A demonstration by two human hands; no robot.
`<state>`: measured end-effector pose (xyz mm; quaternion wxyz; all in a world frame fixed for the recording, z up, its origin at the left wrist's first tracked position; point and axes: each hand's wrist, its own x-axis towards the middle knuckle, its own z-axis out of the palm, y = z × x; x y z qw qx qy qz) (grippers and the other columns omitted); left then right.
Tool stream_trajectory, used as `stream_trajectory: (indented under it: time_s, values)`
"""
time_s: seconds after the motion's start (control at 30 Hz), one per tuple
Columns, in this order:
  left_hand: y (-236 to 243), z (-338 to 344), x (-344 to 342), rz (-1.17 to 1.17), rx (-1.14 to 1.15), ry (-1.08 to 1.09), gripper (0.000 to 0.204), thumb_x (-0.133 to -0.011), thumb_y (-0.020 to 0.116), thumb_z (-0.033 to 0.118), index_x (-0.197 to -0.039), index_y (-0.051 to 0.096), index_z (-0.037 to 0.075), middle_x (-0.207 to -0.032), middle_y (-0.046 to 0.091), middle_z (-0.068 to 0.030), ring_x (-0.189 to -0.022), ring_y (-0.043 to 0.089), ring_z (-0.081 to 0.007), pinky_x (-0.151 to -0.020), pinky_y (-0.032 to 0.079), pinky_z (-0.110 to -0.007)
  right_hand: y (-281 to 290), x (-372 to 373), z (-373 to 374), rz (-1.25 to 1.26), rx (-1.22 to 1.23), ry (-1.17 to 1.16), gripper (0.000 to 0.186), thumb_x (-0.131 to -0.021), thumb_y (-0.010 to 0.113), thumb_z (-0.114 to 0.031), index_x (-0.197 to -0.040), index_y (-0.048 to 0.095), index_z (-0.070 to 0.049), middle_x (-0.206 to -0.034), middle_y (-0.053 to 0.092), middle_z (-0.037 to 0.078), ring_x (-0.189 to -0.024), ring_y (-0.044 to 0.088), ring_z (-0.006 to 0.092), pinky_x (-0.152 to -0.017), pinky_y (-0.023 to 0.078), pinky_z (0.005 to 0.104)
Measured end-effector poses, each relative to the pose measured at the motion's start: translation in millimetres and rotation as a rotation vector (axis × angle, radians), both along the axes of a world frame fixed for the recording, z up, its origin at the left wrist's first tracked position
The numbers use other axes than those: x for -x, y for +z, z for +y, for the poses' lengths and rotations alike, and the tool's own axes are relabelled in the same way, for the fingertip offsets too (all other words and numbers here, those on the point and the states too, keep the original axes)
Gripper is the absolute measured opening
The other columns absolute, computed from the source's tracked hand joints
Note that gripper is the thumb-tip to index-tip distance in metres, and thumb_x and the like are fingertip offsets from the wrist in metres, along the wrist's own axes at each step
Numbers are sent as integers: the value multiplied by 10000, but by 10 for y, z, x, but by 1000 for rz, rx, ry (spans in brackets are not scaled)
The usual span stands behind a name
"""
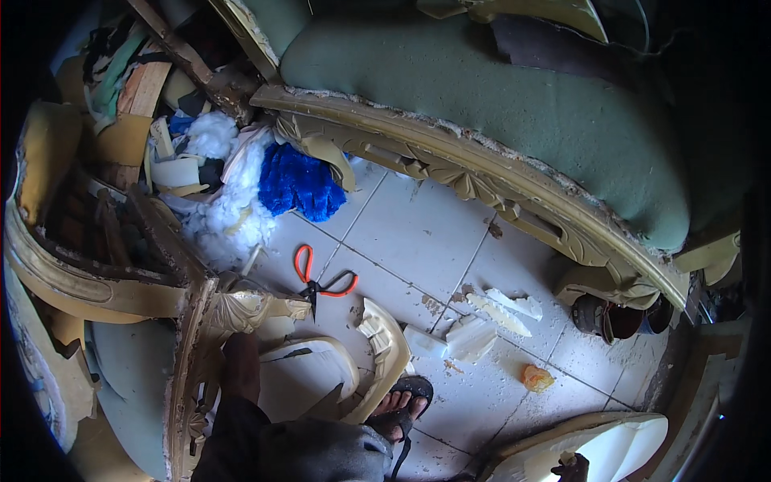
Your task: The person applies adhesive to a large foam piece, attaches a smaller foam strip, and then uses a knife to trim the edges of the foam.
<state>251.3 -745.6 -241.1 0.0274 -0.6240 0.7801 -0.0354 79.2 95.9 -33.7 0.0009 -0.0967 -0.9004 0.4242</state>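
At the lower edge, right of the middle, my right hand [572, 467] shows as a dark, shadowed shape with bent fingers. It is over a cream, rounded panel [614, 446] with a raised rim. The fingers look closed, but what they hold is too dark to make out. I cannot find my left hand. Bare skin of a limb [241, 365] shows beside the gold carved chair frame [186, 345]; I cannot tell whether it is arm or leg. Red-handled scissors [313, 287] lie open on the tiles. Near my sandalled foot [397, 406] rests a curved cream moulding [385, 353].
A gold carved sofa frame [450, 149] with green padding [482, 96] crosses the far side. White stuffing [241, 213] and blue plush cloth [297, 183] are heaped at left. White scraps [474, 337] and an orange crumpled lump [537, 377] lie on the tiled floor [401, 233].
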Motion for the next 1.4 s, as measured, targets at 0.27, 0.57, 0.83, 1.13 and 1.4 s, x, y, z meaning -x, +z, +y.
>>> stream_trajectory:
  time_s: [0.27,0.57,0.83,1.13,1.4]
  values:
    - [93,194,18,-1,9,-23,400,-902,692,311,-1216,669,65,-1156,715,-206,-1045,681,-434,-910,539,-503,66,77,-36,-69,-65,15,576,-1060,526,-494,-1240,628,44,-1011,720,172,-773,704,245,-702,589,358]
    - [1144,1573,412,320,-7,-452,371,-957,683,322,-1185,642,33,-1117,699,-227,-1031,667,-461,-883,532,-509,-38,17,-155,63,290,-86,629,-1046,532,-532,-1306,593,37,-1059,712,183,-820,714,257,-707,586,367]
    - [2943,3706,1412,403,-1186,-1161,335,-1009,659,244,-1282,636,51,-1058,668,-142,-926,692,-268,-813,557,-391,329,54,-532,-25,500,76,405,-1058,583,-368,-1093,641,32,-1212,653,172,-849,695,246,-729,602,334]
    - [2408,4997,1564,546,-1433,-1675,468,-912,739,205,-1316,560,49,-1014,676,-203,-903,695,-373,-787,556,-462,480,-332,-745,-332,648,306,255,-963,737,-244,-948,702,9,-959,699,69,-895,646,172,-918,483,319]
    - [2104,4182,988,216,-930,-1565,365,-891,712,337,-1141,683,72,-1022,703,-192,-1010,671,-351,-916,498,-474,464,-227,-389,-33,801,-166,256,-1035,645,-284,-1067,663,-31,-951,660,55,-799,614,154,-701,537,307]
